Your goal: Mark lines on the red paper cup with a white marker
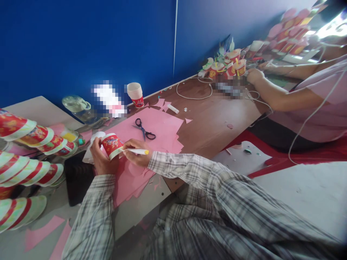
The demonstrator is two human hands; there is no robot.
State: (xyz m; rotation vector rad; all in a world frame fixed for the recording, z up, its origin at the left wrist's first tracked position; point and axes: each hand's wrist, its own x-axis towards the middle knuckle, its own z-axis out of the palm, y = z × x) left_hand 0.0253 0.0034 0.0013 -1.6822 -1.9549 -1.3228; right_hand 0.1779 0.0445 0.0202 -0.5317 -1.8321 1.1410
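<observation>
A red patterned paper cup (111, 144) lies tilted in my left hand (104, 160), whose fingers wrap round its side. My right hand (135, 151) pinches a white pen with a yellow end (139, 151), and its fingertips are at the cup's pale rim. Just behind the cup is a white piece (93, 144), partly hidden by my left hand. Beneath both hands spreads a stack of pink paper (162, 126). Dark-handled scissors (144, 130) rest on that paper, their blades partly open.
Stacked red cups (48, 139) fill the left side, near a dark flat object (80, 178). Farther back stand a clear jug (78, 106) and a cup stack (135, 94). A glue stick (172, 108) lies on the brown table (208, 126). A person (306, 90) works at right.
</observation>
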